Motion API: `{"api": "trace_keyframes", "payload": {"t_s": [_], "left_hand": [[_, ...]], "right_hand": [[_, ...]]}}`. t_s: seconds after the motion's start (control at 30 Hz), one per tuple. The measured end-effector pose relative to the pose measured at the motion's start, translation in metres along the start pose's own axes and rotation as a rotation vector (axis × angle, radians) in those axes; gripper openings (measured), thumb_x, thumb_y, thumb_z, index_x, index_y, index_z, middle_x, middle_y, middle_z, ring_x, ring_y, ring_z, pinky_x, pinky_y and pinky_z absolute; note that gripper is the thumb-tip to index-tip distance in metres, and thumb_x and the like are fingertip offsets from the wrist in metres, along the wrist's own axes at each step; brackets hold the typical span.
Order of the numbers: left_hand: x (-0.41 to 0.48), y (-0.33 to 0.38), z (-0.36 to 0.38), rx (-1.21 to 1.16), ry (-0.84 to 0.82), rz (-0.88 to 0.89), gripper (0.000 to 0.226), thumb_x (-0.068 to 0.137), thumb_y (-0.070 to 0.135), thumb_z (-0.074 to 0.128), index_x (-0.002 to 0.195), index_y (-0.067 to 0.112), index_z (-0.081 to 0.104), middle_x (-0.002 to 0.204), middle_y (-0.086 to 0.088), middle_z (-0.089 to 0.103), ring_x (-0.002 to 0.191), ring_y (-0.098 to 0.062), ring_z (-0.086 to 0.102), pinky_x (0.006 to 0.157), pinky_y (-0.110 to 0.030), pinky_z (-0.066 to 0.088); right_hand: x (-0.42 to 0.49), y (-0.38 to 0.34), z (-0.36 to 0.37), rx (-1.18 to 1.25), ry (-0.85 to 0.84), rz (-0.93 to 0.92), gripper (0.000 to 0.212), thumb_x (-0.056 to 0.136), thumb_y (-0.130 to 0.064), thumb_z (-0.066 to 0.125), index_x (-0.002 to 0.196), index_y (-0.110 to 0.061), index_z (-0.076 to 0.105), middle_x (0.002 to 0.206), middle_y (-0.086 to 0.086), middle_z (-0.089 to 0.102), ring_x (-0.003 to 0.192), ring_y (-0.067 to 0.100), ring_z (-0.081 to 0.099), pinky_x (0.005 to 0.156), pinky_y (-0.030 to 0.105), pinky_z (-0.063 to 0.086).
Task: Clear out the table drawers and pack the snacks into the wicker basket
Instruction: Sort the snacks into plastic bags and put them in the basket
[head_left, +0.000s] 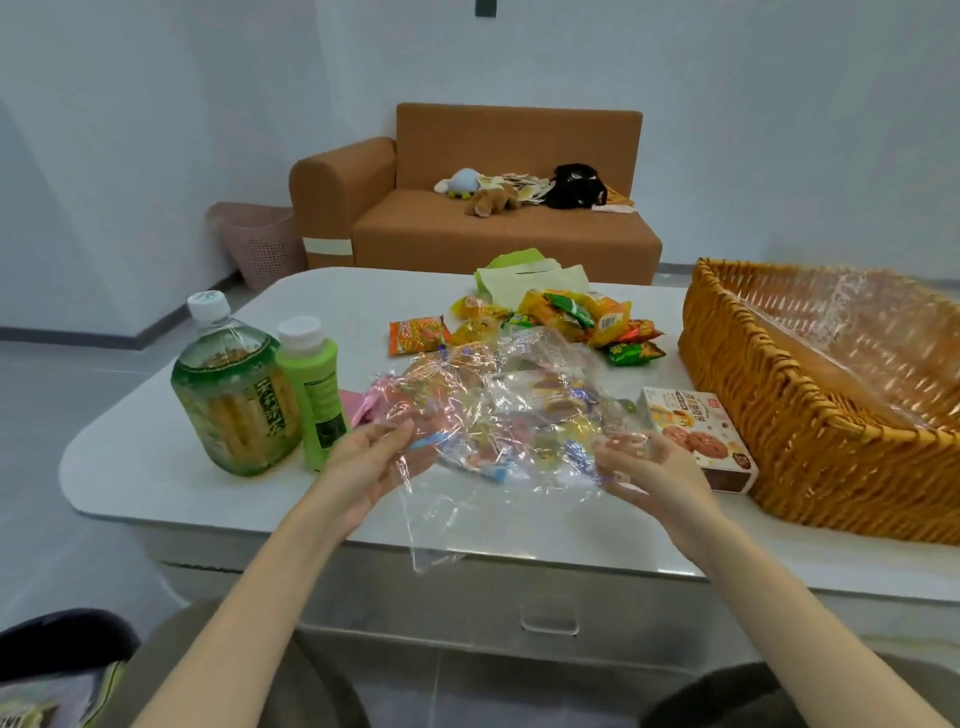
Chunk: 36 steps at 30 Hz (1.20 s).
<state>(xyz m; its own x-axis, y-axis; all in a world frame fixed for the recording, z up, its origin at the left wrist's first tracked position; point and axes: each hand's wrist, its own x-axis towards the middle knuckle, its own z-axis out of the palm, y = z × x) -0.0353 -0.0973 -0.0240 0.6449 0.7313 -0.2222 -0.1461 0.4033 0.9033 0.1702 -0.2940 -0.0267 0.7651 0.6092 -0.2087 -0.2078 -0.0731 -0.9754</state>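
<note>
Both hands hold the cellophane candy bag above the table.
Left hand (363, 462) and right hand (649, 467) each pinch an edge of the cellophane candy bag (498, 415) over the white table (156, 467). The wicker basket (810, 426) stands at the right, just beside the cookie box (696, 431); loose snack packets (571, 317) lie behind the bag.

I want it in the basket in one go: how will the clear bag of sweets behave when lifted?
The clear bag looks floppy: it is crumpled, with a loose flap hanging past the table edge. Its glossy film is probably slippery, so left hand and right hand gripping opposite sides seems wise. The sweets inside may shift.
</note>
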Motion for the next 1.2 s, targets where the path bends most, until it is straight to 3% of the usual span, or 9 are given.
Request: {"api": "trace_keyframes", "payload": {"t_s": [0.23,0.37,0.5,0.63,0.73,0.8,0.97,1.07,1.2], "left_hand": [[0.0,-0.002,-0.001,0.23,-0.003,0.059,0.014,0.087,0.003,0.062,0.098,0.009,0.07,0.091,-0.009,0.075,0.074,-0.015,0.072,0.068,-0.024,0.059],[0.001,-0.006,0.001,0.288,-0.005,0.082,0.014,0.085,0.006,0.065,0.097,0.012,0.071,0.09,-0.009,0.075,0.076,-0.015,0.072,0.069,-0.021,0.059],[0.002,-0.004,0.0,0.229,0.031,0.08,0.014,0.085,0.005,0.065,0.096,0.012,0.07,0.09,-0.006,0.075,0.073,-0.013,0.072,0.066,-0.02,0.058],[0.0,0.0,0.003,0.227,-0.046,0.124,0.021,0.087,0.012,0.062,0.107,0.014,0.066,0.098,-0.002,0.075,0.085,-0.015,0.072,0.074,-0.022,0.058],[-0.003,0.001,0.006,0.18,-0.163,0.169,0.03,0.081,0.025,0.065,0.109,0.012,0.066,0.113,-0.009,0.07,0.103,-0.022,0.068,0.089,-0.029,0.055],[-0.005,0.002,0.007,0.177,-0.229,0.236,0.034,0.075,0.036,0.078,0.101,0.016,0.07,0.118,-0.012,0.068,0.111,-0.024,0.064,0.098,-0.033,0.05],[-0.014,0.003,0.008,0.328,-0.353,0.381,0.021,0.074,0.049,0.074,0.084,0.032,0.066,0.139,0.003,0.054,0.134,-0.007,0.043,0.113,-0.04,0.024],[-0.015,0.004,0.005,0.375,-0.349,0.386,0.007,0.078,0.031,0.067,0.074,0.034,0.063,0.149,0.011,0.041,0.139,-0.003,0.032,0.113,-0.036,0.019],[-0.014,0.0,-0.004,0.552,-0.398,0.382,0.049,0.089,-0.01,0.052,0.065,0.031,0.069,0.152,0.018,0.033,0.136,0.005,0.032,0.098,-0.01,0.037]], "right_hand": [[-0.005,-0.006,-0.002,-0.235,0.048,-0.194,0.017,0.08,-0.023,0.075,0.092,-0.011,0.074,0.089,0.004,0.071,0.074,0.012,0.06,0.065,0.021,0.049],[-0.008,-0.015,-0.003,-0.262,-0.153,-0.183,0.014,0.085,-0.015,0.069,0.094,-0.004,0.069,0.086,0.009,0.075,0.072,0.016,0.07,0.064,0.022,0.054],[-0.009,-0.018,-0.003,0.107,-0.447,0.064,0.005,0.092,-0.008,0.056,0.089,-0.005,0.054,0.113,0.014,0.07,0.103,0.032,0.068,0.083,0.042,0.058],[-0.008,-0.021,-0.008,0.285,-0.678,0.18,0.012,0.09,-0.014,0.052,0.078,-0.012,0.053,0.138,0.007,0.055,0.131,0.024,0.048,0.104,0.059,0.038],[-0.007,-0.016,-0.009,0.489,-0.746,0.229,0.041,0.097,-0.026,0.035,0.114,-0.007,0.066,0.149,0.016,0.039,0.141,0.031,0.031,0.113,0.063,0.019],[-0.004,-0.012,-0.008,0.623,-0.804,0.28,0.055,0.1,-0.034,0.021,0.144,-0.007,0.039,0.154,0.02,0.025,0.145,0.036,0.016,0.117,0.06,0.003],[-0.008,-0.005,0.004,0.319,-0.925,0.152,0.049,0.084,-0.023,0.056,0.132,-0.01,0.058,0.145,0.008,0.047,0.135,0.027,0.042,0.113,0.046,0.032],[-0.011,-0.006,0.011,0.402,-0.849,0.082,0.048,0.08,-0.002,0.039,0.118,-0.008,0.067,0.143,0.011,0.049,0.135,0.024,0.043,0.114,0.046,0.032],[-0.011,-0.011,0.01,0.397,-0.634,0.061,0.052,0.089,0.013,0.026,0.123,-0.003,0.061,0.13,0.013,0.061,0.119,0.028,0.059,0.097,0.032,0.05]]}}
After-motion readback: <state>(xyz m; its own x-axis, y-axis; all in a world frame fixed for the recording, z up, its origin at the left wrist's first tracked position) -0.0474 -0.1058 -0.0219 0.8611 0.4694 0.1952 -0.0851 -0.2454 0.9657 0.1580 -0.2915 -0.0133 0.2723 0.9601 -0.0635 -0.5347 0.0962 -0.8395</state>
